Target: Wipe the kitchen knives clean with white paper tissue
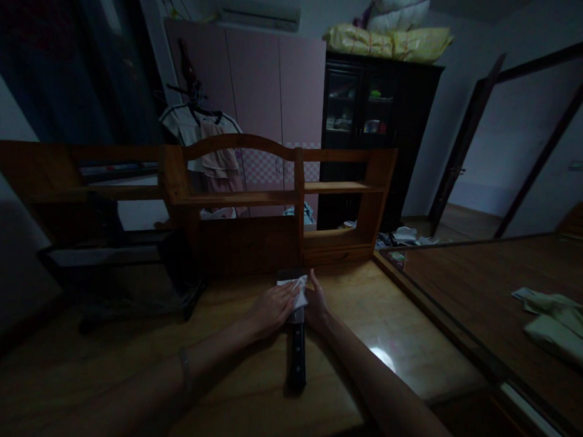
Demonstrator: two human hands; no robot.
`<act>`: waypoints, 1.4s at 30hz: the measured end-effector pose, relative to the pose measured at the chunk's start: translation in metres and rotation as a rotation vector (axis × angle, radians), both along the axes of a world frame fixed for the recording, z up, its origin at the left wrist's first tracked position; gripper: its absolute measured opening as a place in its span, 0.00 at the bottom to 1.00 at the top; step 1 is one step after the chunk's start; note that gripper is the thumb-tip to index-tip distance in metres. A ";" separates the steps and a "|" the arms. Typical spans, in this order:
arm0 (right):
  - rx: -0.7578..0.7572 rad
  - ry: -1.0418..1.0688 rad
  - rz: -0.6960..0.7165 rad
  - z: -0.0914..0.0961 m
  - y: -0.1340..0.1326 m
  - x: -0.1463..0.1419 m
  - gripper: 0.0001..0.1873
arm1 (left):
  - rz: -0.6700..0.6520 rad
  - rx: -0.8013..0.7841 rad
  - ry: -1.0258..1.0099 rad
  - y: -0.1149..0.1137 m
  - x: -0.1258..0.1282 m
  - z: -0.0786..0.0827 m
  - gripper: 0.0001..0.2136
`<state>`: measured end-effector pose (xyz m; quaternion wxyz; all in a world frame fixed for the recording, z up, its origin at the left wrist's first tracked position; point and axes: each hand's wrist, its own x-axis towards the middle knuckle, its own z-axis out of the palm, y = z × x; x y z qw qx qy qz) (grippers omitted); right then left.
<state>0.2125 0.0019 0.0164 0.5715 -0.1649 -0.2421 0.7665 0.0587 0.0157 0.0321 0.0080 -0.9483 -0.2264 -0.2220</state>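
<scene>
A kitchen knife (298, 360) with a black riveted handle lies on the wooden desk, its handle toward me and its broad blade pointing away. A crumpled white tissue (300, 294) covers part of the blade. My left hand (276, 308) holds the tissue down against the blade, fingers laid over it. Close by the blade's right side, my right hand (317, 305) stands on edge with its thumb stretched upward, touching or nearly touching the tissue. Its other fingers are mostly hidden. The far end of the blade shows dark beyond the tissue.
A wooden shelf unit (242, 199) rises along the desk's back edge. At the left stands a dark, box-like rack (123, 277). The raised edge (421, 316) of the desk (372, 305) runs along the right, with a brown surface and pale cloth (567, 329) beyond.
</scene>
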 end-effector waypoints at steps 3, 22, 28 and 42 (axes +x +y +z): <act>-0.002 0.016 -0.010 0.002 -0.002 0.000 0.29 | -0.020 -0.012 0.001 -0.003 0.000 0.003 0.22; -0.112 -0.060 0.002 0.008 -0.005 -0.001 0.34 | -0.062 -0.054 0.017 -0.020 -0.012 0.007 0.22; -0.092 -0.040 -0.024 0.004 -0.002 -0.002 0.30 | -0.107 -0.108 0.054 -0.030 -0.033 0.010 0.22; -0.063 -0.134 -0.010 0.003 -0.006 0.000 0.32 | -0.063 -0.029 0.121 -0.025 -0.083 -0.001 0.21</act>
